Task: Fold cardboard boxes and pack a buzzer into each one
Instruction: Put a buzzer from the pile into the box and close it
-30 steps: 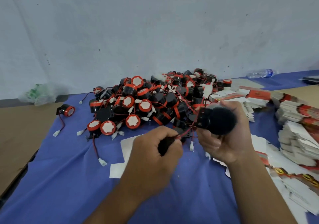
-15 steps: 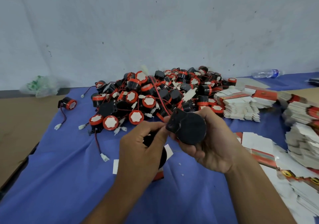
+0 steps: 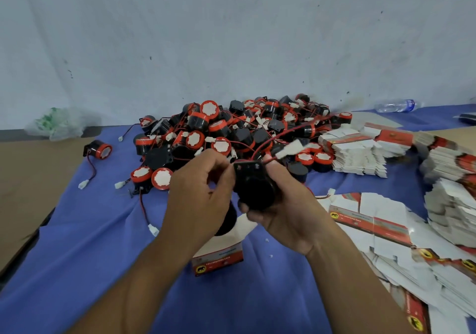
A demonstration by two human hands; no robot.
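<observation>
Together: right hand (image 3: 288, 215) cups buzzer (image 3: 253, 189), left hand (image 3: 198, 189) pinches edge

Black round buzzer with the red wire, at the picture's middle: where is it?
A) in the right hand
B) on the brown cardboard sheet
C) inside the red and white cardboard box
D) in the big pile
A: the right hand grips the black round buzzer, and the left hand pinches its top corner, above the blue cloth.

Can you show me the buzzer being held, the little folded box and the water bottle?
held buzzer (image 3: 253, 192), head view, on its black body.
folded box (image 3: 220, 259), head view, on its red front side.
water bottle (image 3: 394, 105), head view, on its clear middle.
</observation>
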